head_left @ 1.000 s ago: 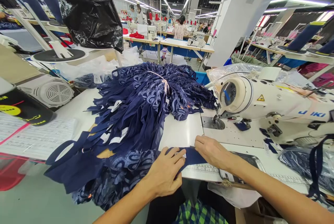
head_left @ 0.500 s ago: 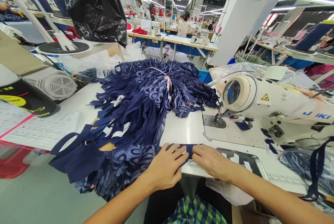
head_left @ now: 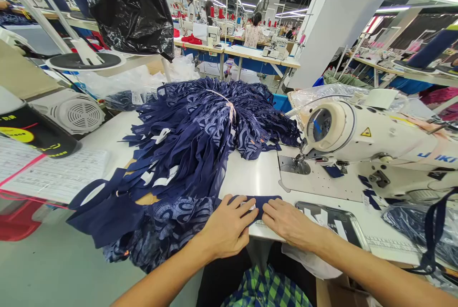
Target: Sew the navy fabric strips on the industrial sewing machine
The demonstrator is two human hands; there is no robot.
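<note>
A navy garment with patterned lace lies along the table's front edge, its plain band stretching to the right. My left hand rests on this band, fingers curled over it, with a bit of white label showing beneath them. Close by, my right hand presses its fingertips together on the band near its right end; the thumb is hidden. Behind both hands spreads a large bundle of similar navy garments, tied with a pale pink strip.
A white sewing machine stands at the right, its needle area beyond my right hand. A black tray with white labels lies beside that hand. A black-and-yellow cone and written sheets are at the left. People work at distant tables.
My right hand has shifted slightly toward me, so more of the band's right end shows above its fingers. My left hand stays almost where it was.
</note>
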